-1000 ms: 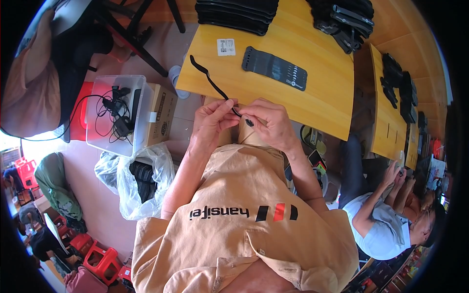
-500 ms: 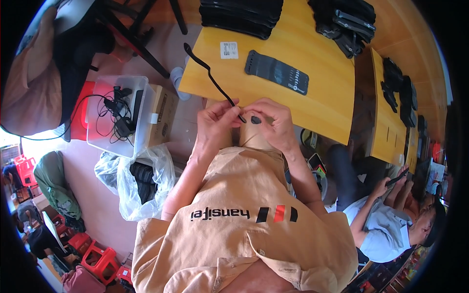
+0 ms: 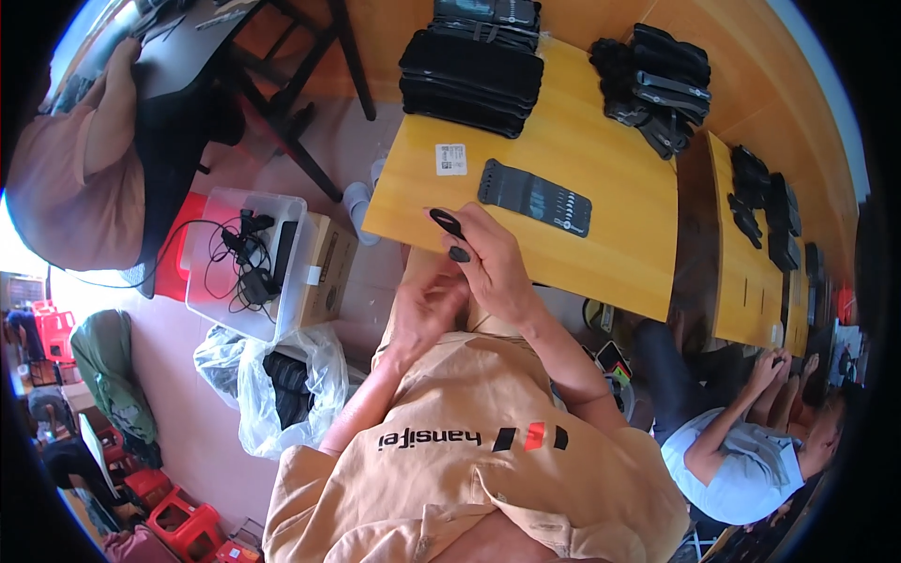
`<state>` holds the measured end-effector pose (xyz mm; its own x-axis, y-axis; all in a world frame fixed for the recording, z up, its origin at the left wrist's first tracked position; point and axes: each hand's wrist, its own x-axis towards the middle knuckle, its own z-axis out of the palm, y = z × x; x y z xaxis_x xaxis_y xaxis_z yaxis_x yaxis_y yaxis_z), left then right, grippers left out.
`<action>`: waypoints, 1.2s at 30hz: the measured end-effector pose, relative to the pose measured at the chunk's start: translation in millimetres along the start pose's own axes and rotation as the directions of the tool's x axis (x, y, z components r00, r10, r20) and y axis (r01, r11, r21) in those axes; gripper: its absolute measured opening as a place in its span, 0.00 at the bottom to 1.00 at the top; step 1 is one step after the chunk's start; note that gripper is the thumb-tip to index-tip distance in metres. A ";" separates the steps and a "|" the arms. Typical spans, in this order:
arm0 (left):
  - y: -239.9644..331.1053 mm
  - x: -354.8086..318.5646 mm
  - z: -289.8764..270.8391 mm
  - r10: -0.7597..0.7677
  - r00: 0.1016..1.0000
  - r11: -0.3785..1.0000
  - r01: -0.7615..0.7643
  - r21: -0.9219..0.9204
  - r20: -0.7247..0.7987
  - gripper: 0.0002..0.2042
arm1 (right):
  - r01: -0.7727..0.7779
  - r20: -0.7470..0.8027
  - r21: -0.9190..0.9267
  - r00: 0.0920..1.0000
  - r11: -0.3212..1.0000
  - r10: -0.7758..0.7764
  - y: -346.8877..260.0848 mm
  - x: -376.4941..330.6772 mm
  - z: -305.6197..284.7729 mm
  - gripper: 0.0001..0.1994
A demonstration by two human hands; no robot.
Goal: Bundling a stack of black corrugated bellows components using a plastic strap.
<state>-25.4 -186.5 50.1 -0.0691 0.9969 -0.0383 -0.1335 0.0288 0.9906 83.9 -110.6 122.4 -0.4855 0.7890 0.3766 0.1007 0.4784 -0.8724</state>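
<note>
Your right hand [image 3: 493, 267] is raised at the near edge of the desk, wrist bent, fingers curled and pinched shut. Your left hand [image 3: 427, 310] sits lower and just beside it, short of the desk edge, blurred, so its fingers seem loosely curled. Both forearms rise from the lower edge, elbows bent.

One head-worn fisheye looks steeply down, close over the yellow table [image 3: 601, 178].
</note>
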 end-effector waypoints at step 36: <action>50.8 -7.4 -60.1 -0.013 0.909 0.984 -0.062 -0.167 -0.416 0.10 | 0.172 -0.042 -0.045 0.984 0.984 -0.174 24.7 8.8 66.4 0.14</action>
<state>-91.2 -196.8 92.8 -0.4720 0.8756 -0.1024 -0.2925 -0.0459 0.9552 24.4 -117.4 83.5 -0.4583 0.7096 0.5351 0.0550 0.6236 -0.7798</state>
